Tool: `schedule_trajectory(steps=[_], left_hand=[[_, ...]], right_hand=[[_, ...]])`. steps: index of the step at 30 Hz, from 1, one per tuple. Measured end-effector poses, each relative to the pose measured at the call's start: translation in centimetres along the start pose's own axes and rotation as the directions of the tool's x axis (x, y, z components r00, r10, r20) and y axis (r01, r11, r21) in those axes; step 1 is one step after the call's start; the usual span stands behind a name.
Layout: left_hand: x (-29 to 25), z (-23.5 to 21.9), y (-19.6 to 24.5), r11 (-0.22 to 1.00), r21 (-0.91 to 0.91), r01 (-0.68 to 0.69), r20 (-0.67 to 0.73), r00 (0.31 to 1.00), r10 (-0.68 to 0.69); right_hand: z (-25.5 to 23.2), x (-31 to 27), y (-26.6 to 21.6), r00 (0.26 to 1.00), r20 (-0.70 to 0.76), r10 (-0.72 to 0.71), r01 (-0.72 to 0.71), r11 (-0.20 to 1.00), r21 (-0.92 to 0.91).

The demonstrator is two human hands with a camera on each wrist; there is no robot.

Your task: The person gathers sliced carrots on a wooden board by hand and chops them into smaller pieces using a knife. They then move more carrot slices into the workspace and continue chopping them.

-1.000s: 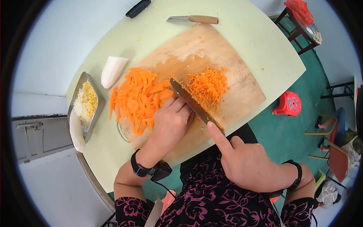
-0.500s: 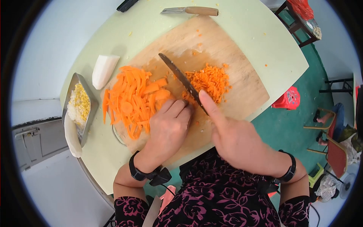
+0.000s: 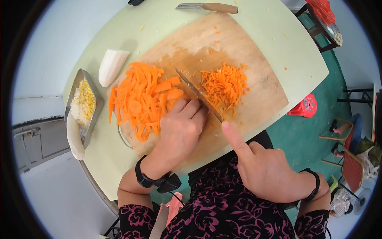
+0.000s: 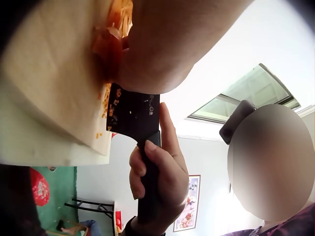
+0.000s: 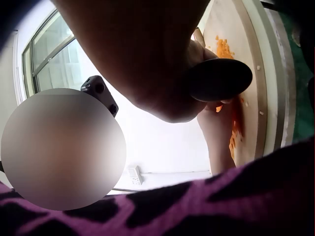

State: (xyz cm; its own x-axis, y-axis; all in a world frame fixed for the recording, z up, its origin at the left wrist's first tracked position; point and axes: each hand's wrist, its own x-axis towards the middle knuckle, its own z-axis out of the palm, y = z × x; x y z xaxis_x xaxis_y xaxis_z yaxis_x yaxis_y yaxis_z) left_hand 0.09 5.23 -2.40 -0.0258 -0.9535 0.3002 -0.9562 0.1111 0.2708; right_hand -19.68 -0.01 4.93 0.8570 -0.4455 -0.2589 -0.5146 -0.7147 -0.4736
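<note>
My right hand (image 3: 264,171) grips the black handle of a kitchen knife (image 3: 203,99), its index finger stretched along the blade's spine. In the left wrist view the broad dark blade (image 4: 132,112) has orange bits stuck to it. My left hand (image 3: 180,126), fingers curled, holds carrot slices (image 4: 108,46) on the wooden cutting board (image 3: 258,71), right beside the blade. To the left of the knife lies a pile of carrot strips (image 3: 137,101); to its right is a heap of finely chopped carrot (image 3: 227,83). The right wrist view shows the knife handle's end (image 5: 221,79).
A peeled white radish piece (image 3: 113,67) lies at the board's left. Beyond it a metal tray (image 3: 95,104) holds yellow and white chopped bits, with another long white piece (image 3: 75,137) on its edge. A wooden-handled peeler (image 3: 217,7) lies behind the board.
The knife first shifted away from me and up, then came back down beside the left fingers. The left hand stays at the carrot slices. The head view has shifted slightly.
</note>
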Motion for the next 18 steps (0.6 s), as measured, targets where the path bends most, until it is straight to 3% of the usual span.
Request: schedule_trajectory(steps=[8, 11, 18], left_hand=[[0.2, -0.6, 0.5, 0.997, -0.052, 0.059, 0.049, 0.997, -0.057], [0.3, -0.5, 0.4, 0.994, -0.078, 0.073, 0.063, 0.996, -0.068], [0.5, -0.8, 0.7, 0.999, -0.014, 0.044, 0.056, 0.997, -0.043]], right_hand=[[0.9, -0.1, 0.0, 0.990, -0.101, -0.103, 0.091, 0.989, -0.117], [1.4, 0.6, -0.1, 0.992, -0.102, -0.080, 0.069, 0.992, -0.101], [1.3, 3.8, 1.5, 0.998, -0.051, 0.034, -0.018, 0.957, 0.291]])
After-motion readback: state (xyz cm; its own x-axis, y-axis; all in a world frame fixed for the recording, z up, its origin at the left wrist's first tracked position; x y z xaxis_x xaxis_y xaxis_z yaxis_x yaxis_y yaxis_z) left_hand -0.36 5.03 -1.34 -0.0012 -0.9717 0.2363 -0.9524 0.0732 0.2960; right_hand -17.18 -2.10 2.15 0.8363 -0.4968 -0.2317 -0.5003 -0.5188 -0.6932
